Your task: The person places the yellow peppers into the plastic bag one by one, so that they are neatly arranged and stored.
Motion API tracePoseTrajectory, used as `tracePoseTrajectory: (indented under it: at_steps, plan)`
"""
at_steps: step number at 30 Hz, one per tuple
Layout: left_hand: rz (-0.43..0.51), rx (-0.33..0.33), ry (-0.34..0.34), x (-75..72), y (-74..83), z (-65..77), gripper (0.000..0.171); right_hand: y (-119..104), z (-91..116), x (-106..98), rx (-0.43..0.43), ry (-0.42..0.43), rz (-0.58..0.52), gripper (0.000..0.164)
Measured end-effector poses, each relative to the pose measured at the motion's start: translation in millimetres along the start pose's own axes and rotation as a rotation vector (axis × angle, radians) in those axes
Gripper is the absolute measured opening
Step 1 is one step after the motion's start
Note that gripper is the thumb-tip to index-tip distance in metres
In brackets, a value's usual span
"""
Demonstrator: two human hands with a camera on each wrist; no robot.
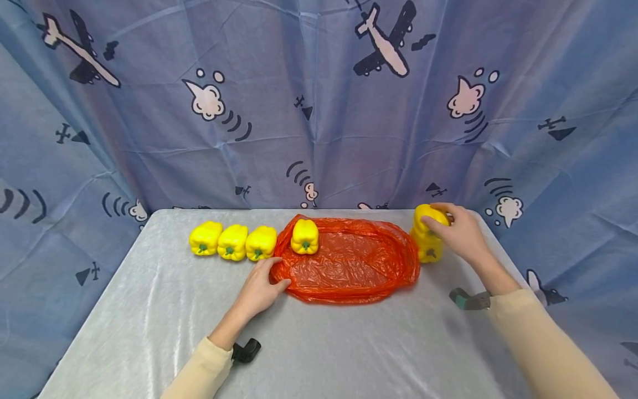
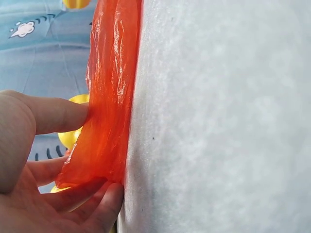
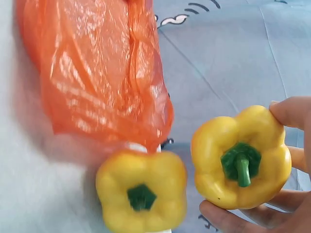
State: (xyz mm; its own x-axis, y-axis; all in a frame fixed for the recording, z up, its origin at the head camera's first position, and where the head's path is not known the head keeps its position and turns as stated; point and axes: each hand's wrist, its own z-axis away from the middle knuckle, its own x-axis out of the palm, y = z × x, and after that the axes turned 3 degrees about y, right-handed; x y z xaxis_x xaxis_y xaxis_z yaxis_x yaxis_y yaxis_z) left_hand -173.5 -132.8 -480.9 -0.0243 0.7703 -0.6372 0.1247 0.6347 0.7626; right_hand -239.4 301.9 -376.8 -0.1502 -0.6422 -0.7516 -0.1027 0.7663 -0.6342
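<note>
An orange plastic bag [image 1: 349,260] lies flat in the middle of the table. My left hand [image 1: 259,288] is at its left edge; in the left wrist view the thumb [image 2: 53,114] and fingers [image 2: 92,204] pinch the bag's rim [image 2: 109,97]. My right hand [image 1: 456,230] grips a yellow bell pepper [image 1: 430,215] just off the bag's right end, held above a second yellow pepper [image 1: 430,252] that rests on the table. The right wrist view shows the held pepper [image 3: 240,158] stem-on between my fingertips [image 3: 291,111], with the other pepper [image 3: 141,194] beside the bag [image 3: 92,68].
Three yellow peppers [image 1: 232,242] stand in a row left of the bag. One more pepper [image 1: 304,236] sits on the bag's far left part. A pale cloth covers the table [image 1: 349,343]. A blue airplane-print curtain [image 1: 319,111] closes off the back and sides.
</note>
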Motion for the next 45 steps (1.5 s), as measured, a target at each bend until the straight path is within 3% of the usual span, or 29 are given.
tracePoseTrajectory:
  at_steps: [12, 37, 45]
  plan:
    - [-0.006, 0.002, -0.005, 0.9, -1.5, -1.3, 0.057, -30.8, -5.1, 27.5, 0.001, -0.043, -0.026, 0.071]
    - [-0.008, 0.008, -0.003, 0.0, -1.3, -0.8, 0.056, -71.5, -19.6, 95.2, -0.121, -0.105, -0.069, 0.059]
    - [0.0, 0.005, -0.004, -0.3, 0.0, -0.2, 0.056, -81.4, -22.9, 116.2, -0.101, -0.128, -0.096, 0.058]
